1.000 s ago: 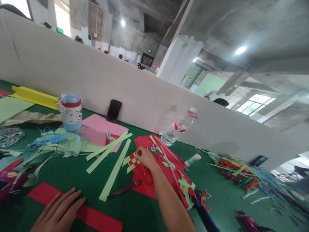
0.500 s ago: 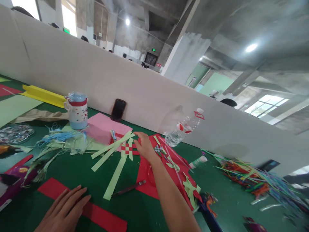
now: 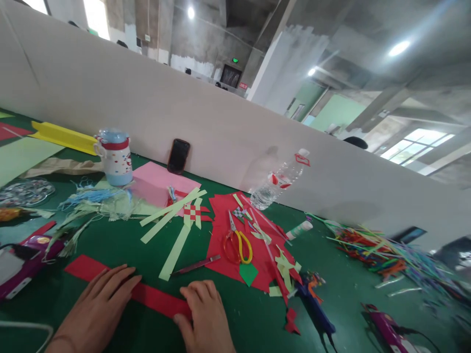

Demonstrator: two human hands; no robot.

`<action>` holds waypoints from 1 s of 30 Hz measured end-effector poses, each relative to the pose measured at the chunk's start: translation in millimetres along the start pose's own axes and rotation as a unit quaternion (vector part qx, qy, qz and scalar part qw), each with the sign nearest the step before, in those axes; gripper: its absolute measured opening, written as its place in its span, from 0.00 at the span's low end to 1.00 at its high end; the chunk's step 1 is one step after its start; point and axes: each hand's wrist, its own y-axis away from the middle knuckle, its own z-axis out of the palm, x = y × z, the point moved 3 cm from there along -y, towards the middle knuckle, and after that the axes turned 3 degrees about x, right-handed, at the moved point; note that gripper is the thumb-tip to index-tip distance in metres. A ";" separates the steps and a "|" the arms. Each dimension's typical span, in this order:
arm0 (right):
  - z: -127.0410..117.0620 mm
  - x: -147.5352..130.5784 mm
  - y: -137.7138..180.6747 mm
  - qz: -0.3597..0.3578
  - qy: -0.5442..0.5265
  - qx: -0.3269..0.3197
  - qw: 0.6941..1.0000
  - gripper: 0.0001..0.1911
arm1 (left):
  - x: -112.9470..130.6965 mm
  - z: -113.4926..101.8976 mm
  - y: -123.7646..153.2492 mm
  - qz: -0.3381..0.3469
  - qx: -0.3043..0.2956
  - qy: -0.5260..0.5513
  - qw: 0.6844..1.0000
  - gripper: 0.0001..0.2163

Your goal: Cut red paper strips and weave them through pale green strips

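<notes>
A red paper strip (image 3: 157, 300) lies slantwise on the green table in front of me. My left hand (image 3: 101, 301) rests on its left part, fingers stretched out flat. At the strip's right end, my right hand (image 3: 204, 311) has its thumb and curled fingers closed around the edge. Just beyond lie tweezers (image 3: 196, 264) and a small woven red and light-green paper piece (image 3: 192, 213) with long loose strips. To their right, yellow-and-red-handled scissors (image 3: 239, 240) lie on red paper sheets (image 3: 221, 264), beside a green paper piece (image 3: 248, 273).
A clear bottle (image 3: 277, 181) leans by the partition (image 3: 213, 142), where a phone (image 3: 178, 156) and a cup (image 3: 117, 159) stand. Purple glue guns (image 3: 31, 262) lie at both sides. Coloured strips (image 3: 382, 255) are heaped at right. Tassels (image 3: 106, 201) lie at left.
My right hand has come back from the woven paper piece to the strip's right end, uncovering the scissors. My left hand stays on the strip. The view has shifted slightly.
</notes>
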 end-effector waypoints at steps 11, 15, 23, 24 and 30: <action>-21.1 28.0 9.6 0.132 -0.194 0.073 0.969 0.06 | -3.6 -22.6 -34.7 -0.030 -0.113 0.060 0.991 0.09; -54.1 47.1 6.4 0.139 -0.260 0.173 0.940 0.08 | 7.9 -26.8 -46.6 -0.071 -0.133 0.179 0.972 0.10; -67.2 36.3 -39.5 0.067 -0.499 0.189 0.843 0.33 | 43.2 -18.5 -76.8 -0.332 -0.232 0.481 0.777 0.21; -56.4 30.6 -43.5 0.069 -0.516 0.159 0.839 0.33 | 48.7 -14.9 -78.9 -0.352 -0.225 0.523 0.743 0.22; -5.6 13.9 -46.3 0.080 -0.538 0.092 0.834 0.19 | 73.4 3.7 -81.8 -0.392 -0.210 0.563 0.696 0.22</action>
